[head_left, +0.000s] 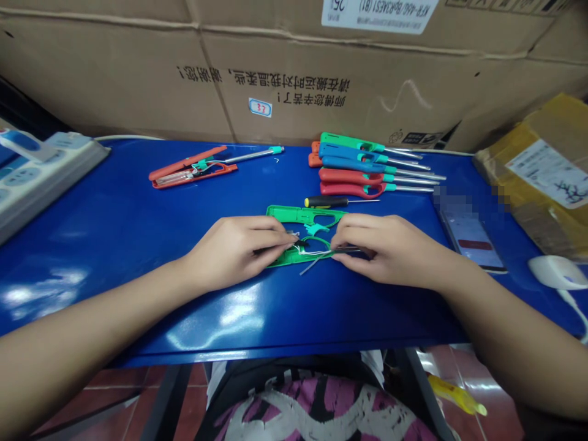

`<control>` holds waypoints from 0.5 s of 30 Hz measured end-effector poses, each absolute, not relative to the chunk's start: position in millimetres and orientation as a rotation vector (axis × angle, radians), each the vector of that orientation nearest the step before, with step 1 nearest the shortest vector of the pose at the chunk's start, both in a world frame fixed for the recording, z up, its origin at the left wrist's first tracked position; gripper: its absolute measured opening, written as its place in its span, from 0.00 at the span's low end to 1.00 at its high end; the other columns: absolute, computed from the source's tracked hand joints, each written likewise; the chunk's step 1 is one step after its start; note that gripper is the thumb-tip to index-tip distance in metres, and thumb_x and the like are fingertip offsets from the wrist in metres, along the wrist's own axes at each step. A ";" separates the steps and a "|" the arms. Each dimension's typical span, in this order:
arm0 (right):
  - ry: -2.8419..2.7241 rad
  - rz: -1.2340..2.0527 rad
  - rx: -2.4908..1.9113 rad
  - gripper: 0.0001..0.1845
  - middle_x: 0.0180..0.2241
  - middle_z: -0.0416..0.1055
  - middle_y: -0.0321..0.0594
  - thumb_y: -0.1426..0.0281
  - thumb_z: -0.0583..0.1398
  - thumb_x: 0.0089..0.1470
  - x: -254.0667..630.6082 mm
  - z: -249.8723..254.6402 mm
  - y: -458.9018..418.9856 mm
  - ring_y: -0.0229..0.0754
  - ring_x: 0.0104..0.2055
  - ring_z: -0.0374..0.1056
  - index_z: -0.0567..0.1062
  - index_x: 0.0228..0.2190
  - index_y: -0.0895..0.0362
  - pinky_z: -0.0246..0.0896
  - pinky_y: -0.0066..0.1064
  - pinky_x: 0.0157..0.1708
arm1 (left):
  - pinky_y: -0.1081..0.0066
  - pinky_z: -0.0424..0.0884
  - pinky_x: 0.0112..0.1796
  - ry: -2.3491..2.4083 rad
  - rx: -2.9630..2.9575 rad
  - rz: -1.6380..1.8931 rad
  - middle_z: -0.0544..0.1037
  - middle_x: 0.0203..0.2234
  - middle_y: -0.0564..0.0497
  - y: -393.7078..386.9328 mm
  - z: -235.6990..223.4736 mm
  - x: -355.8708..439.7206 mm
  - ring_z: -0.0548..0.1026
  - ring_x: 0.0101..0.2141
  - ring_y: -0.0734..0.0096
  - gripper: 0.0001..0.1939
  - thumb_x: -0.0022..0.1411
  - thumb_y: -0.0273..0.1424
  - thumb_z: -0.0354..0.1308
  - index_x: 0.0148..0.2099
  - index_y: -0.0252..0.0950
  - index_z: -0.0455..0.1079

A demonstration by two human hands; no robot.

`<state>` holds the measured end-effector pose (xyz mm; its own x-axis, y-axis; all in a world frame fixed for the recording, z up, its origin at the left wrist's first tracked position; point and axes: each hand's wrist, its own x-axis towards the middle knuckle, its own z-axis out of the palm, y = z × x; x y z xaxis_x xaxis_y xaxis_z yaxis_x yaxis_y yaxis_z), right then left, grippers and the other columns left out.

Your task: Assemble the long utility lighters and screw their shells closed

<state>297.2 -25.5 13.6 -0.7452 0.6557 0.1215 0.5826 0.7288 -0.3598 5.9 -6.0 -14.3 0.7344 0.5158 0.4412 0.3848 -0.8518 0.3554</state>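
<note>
A green stick lighter lies taken apart in the middle of the blue table: one casing half [287, 214] at the back, the other [280, 260] nearer me. My left hand [241, 251] is closed in a pinch on a small black part [302, 243] over the near half. White wire [312, 252] runs from there toward my right hand [381, 248], whose fingers pinch a thin metal tube [351, 250], mostly hidden by them. Between the hands sits a loose teal trigger [316, 229]. A thin clear tube [311, 264] slants out below the right fingertips.
Behind lie a screwdriver [328, 201], several stacked stick lighters [353, 176] and an opened red one [193, 166]. A phone [473, 236] and a taped parcel [546, 165] are on the right, a power strip [41, 171] on the left. A large carton [138, 79] stands along the back.
</note>
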 end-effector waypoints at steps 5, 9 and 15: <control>-2.756 0.475 -1.050 0.06 0.44 0.73 0.40 0.68 0.60 0.62 300.4 13.9 -23.7 0.39 0.38 0.71 0.75 0.41 0.54 0.62 0.30 0.35 | 0.74 0.79 0.42 0.680 2.712 0.821 0.84 0.41 0.48 -6.3 -14.4 6.7 0.83 0.40 0.70 0.09 0.70 0.28 0.59 0.48 0.35 0.79; -2.763 0.542 -1.048 0.06 0.44 0.74 0.40 0.69 0.59 0.64 300.0 14.2 -23.4 0.41 0.42 0.71 0.75 0.42 0.54 0.63 0.32 0.39 | 0.74 0.79 0.42 0.699 2.645 0.834 0.84 0.40 0.49 -7.3 -13.0 8.6 0.83 0.39 0.71 0.08 0.69 0.28 0.59 0.46 0.36 0.80; -2.730 0.615 -1.044 0.05 0.39 0.76 0.40 0.71 0.60 0.62 302.6 20.2 -20.6 0.38 0.35 0.69 0.76 0.39 0.55 0.59 0.29 0.32 | 0.75 0.78 0.39 0.768 2.603 0.820 0.84 0.41 0.48 -8.5 -11.2 10.0 0.83 0.38 0.71 0.11 0.69 0.30 0.59 0.50 0.37 0.79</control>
<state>302.6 -20.6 20.2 -0.7453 0.6667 -0.0020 0.6031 0.6730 -0.4281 10.0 -8.5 -11.2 0.6933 0.5730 0.4371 0.3987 -0.8102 0.4297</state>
